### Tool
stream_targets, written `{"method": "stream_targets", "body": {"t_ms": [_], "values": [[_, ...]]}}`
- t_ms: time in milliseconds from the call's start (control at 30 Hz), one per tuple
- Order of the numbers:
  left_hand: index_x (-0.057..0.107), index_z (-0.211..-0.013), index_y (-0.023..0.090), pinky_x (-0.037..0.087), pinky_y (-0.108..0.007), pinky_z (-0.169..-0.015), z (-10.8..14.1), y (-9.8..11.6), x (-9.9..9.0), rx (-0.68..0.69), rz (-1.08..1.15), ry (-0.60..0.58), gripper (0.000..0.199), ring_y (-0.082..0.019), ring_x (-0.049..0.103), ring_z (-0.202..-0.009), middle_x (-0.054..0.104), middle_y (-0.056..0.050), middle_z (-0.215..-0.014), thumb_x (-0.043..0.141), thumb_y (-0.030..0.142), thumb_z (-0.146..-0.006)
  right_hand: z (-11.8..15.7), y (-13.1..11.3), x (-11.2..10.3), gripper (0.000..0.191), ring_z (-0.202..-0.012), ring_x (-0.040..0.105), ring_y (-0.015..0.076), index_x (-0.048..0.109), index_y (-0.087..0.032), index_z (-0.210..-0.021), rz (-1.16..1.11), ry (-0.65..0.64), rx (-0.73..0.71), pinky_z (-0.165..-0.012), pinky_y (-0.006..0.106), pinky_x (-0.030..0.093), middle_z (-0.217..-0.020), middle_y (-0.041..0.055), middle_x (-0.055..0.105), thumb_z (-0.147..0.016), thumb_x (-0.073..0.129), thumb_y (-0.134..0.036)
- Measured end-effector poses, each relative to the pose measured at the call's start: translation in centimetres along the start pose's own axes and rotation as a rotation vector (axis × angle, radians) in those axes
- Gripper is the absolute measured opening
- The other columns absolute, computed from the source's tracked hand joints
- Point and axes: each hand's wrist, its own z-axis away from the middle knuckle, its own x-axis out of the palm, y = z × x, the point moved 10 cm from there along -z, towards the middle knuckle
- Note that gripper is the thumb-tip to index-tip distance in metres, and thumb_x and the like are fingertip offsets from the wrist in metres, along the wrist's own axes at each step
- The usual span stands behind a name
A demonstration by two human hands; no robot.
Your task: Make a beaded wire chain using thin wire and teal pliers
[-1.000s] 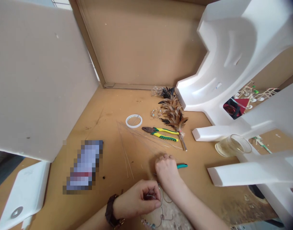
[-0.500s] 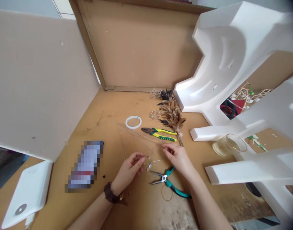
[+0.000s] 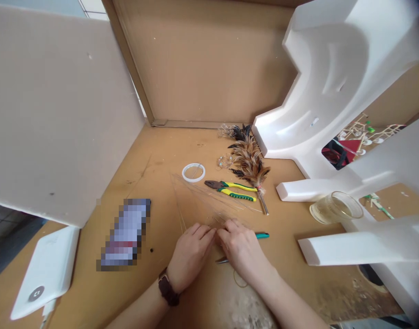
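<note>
Right where the fingertips meet, low in the middle of the table (image 3: 144, 292), is the spot being worked on. The fingers of the left hand (image 3: 191, 253) and the right hand (image 3: 242, 246) are bent, with the tips brought close together. What is pinched there, if anything, is hidden, so it cannot be told. For tiny work like this, a soft, steady pinch should be used, and both hands are best rested on the table so that shaking is kept small. The spot should be tipped into sight, so that nothing is done blind. Just past the hands, thin wires (image 3: 209, 194) are spread like a fan; they should not be brushed or bent. The blue-green pliers (image 3: 262, 236) are partly covered by the right hand and could be bumped. Farther out, the yellow-and-green pliers (image 3: 226, 185) are laid between a white ring (image 3: 194, 180) and a feather duster (image 3: 248, 157). The glass (image 3: 327, 210), off to the right, should not be knocked.
</note>
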Motion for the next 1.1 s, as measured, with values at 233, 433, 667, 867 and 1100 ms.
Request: {"method": "stream_targets", "body": {"t_ms": [233,433,667,867,1100], "values": [[0.058,-0.076,0.016,0.041,-0.027,-0.060,0.2,-0.3,0.5,0.003,-0.015,-0.080,0.020,-0.016,0.052,-0.068,0.058,-0.004,-0.073,0.041,0.014,-0.086,-0.1,-0.1,0.7,0.015,-0.070,0.049,0.0139,0.054,-0.018,-0.071,-0.050,-0.039,-0.021,-0.058,0.025,0.030,-0.075,0.0016,0.054,-0.083,0.049,-0.011],[0.059,-0.087,0.018,0.041,-0.024,-0.062,0.1,-1.5,-0.1,-0.108,0.280,-0.034,0.019,-0.013,0.055,-0.069,0.061,-0.003,-0.078,0.040,0.021,-0.089,-0.3,1.0,0.4,0.015,-0.068,0.054,0.0117,0.059,-0.018,-0.078,-0.318,-0.051,0.014,-0.060,0.022,0.034,-0.077,0.0015,0.059,-0.086,0.045,-0.016],[0.059,-0.078,0.017,0.040,-0.021,-0.059,0.3,-3.2,0.0,-0.315,0.706,0.001,0.018,-0.012,0.053,-0.065,0.058,-0.001,-0.071,0.046,0.028,-0.086,-0.3,2.6,1.8,0.010,-0.057,0.056,0.0103,0.058,-0.018,-0.077,-0.930,-0.133,0.200,-0.055,0.021,0.040,-0.060,-0.0022,0.058,-0.081,0.051,-0.023],[0.057,-0.077,0.015,0.035,-0.018,-0.044,1.3,-4.3,2.4,-0.519,1.030,-0.080,0.023,-0.006,0.044,-0.046,0.051,0.003,-0.061,0.052,0.037,-0.081,-0.1,3.1,3.7,0.011,-0.053,0.055,0.0091,0.058,-0.016,-0.074,-1.167,-0.181,0.314,-0.051,0.020,0.042,-0.063,-0.0014,0.059,-0.076,0.055,-0.027],[0.054,-0.076,0.015,0.033,-0.016,-0.040,1.4,-3.9,3.4,-0.535,1.127,-0.141,0.025,-0.004,0.041,-0.043,0.051,0.003,-0.064,0.051,0.039,-0.082,-0.1,3.2,4.0,0.015,-0.051,0.054,0.0096,0.061,-0.016,-0.073,-1.123,-0.241,0.275,-0.048,0.020,0.040,-0.056,-0.0027,0.055,-0.076,0.055,-0.030]]}}
